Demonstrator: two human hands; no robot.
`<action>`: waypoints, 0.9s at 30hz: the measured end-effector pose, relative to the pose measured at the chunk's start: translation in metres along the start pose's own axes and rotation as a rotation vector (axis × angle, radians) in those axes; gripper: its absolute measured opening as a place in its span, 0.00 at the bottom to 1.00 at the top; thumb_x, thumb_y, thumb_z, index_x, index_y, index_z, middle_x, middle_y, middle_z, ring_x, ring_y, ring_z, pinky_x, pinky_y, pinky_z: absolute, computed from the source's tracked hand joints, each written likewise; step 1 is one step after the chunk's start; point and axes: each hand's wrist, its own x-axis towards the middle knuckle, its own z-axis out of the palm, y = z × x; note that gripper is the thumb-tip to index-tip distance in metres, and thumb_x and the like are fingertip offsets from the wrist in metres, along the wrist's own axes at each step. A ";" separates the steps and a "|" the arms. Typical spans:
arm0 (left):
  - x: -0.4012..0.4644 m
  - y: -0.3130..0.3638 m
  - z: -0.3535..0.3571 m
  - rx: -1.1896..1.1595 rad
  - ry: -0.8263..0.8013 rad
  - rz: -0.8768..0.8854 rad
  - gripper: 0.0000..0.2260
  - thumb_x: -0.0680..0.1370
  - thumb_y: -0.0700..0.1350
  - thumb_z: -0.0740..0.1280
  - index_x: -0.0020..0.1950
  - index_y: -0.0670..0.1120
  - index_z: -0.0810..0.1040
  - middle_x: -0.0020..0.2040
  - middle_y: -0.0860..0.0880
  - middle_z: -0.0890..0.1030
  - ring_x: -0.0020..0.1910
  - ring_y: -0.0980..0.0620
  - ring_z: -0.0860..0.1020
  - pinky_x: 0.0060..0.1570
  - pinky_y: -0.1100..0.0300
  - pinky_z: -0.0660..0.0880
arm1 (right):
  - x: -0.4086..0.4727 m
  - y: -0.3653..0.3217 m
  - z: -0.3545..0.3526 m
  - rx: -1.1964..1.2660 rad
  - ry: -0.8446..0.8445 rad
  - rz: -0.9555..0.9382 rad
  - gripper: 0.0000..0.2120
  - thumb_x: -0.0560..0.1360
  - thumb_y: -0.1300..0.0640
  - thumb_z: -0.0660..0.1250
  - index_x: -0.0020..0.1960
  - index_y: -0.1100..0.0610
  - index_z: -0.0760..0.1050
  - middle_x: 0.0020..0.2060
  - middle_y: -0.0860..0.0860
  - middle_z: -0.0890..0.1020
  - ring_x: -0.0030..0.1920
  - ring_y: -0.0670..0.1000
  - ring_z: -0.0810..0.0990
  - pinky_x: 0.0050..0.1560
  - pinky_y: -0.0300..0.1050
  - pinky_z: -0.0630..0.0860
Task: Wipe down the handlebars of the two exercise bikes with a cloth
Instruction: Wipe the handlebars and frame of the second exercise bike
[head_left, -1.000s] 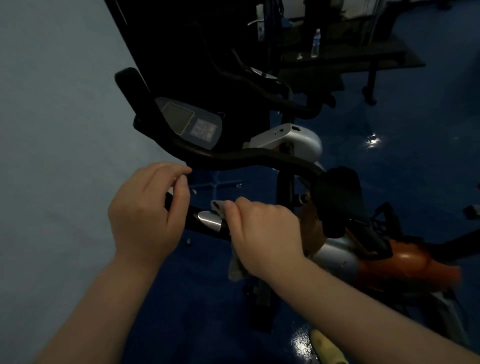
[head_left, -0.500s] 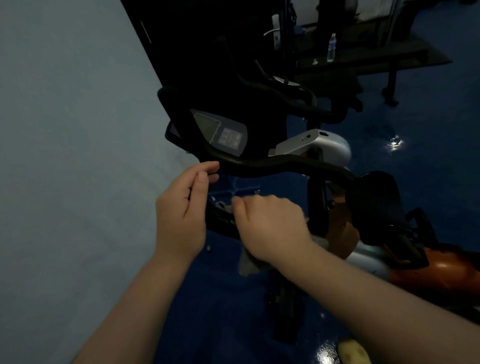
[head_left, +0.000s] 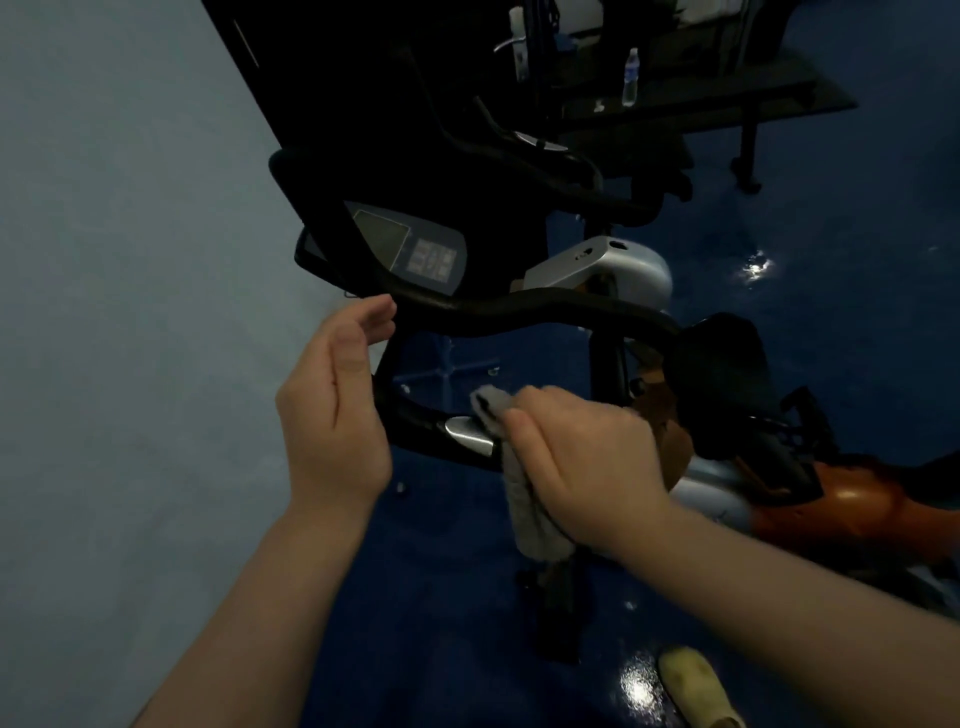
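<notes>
Wall: the pale wall (head_left: 130, 260) fills the left of my view, with nothing of the task on it.
Left hand: my left hand (head_left: 337, 410) is half open, palm turned right, fingers loosely curled; it holds nothing. Its fingertips (head_left: 382, 312) sit just beside the far black bar, and I cannot tell whether they touch it.
Handlebars: the near bike's handlebars (head_left: 524, 306) loop from the far left corner across to the right, with a nearer bar running below that carries a silver sensor plate (head_left: 467, 434).
Console: the display (head_left: 410, 249) sits behind the far bar, unlit.
Cloth: the grey cloth (head_left: 524, 499) is draped over the nearer bar just right of the silver plate, one end poking up, the rest hanging down toward the floor.
Right hand: my right hand (head_left: 587, 467) is closed over the cloth, pressing it onto the nearer bar.
Second bike: another set of dark handlebars (head_left: 571, 171) stands farther off, well apart from my hands.
Step in hand: I judge I am wiping the near bar of the first bike, around the sensor plate.
Next move: slide the cloth along the bar, keeping the grip wrapped round so the underside is covered, then work up the loop to the far bar; the left hand could steady the frame.
</notes>
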 end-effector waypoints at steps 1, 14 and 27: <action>0.000 0.001 0.000 0.004 0.009 -0.005 0.17 0.82 0.49 0.51 0.59 0.47 0.77 0.54 0.54 0.81 0.55 0.52 0.80 0.56 0.62 0.74 | 0.002 0.001 -0.001 -0.017 -0.026 0.029 0.20 0.79 0.45 0.46 0.39 0.52 0.71 0.31 0.46 0.72 0.31 0.51 0.76 0.29 0.43 0.62; -0.001 0.007 -0.005 0.156 -0.081 0.002 0.17 0.81 0.51 0.51 0.56 0.50 0.78 0.50 0.55 0.82 0.51 0.57 0.80 0.51 0.64 0.74 | 0.004 -0.035 0.011 0.012 0.074 -0.045 0.15 0.80 0.47 0.51 0.49 0.52 0.73 0.39 0.48 0.77 0.33 0.51 0.76 0.30 0.45 0.69; -0.006 0.022 -0.004 0.850 -0.176 0.426 0.10 0.77 0.44 0.62 0.44 0.44 0.82 0.39 0.48 0.82 0.37 0.46 0.74 0.39 0.52 0.69 | -0.002 0.033 -0.003 0.126 -0.037 0.117 0.16 0.82 0.51 0.53 0.60 0.57 0.75 0.60 0.54 0.74 0.63 0.52 0.69 0.67 0.50 0.65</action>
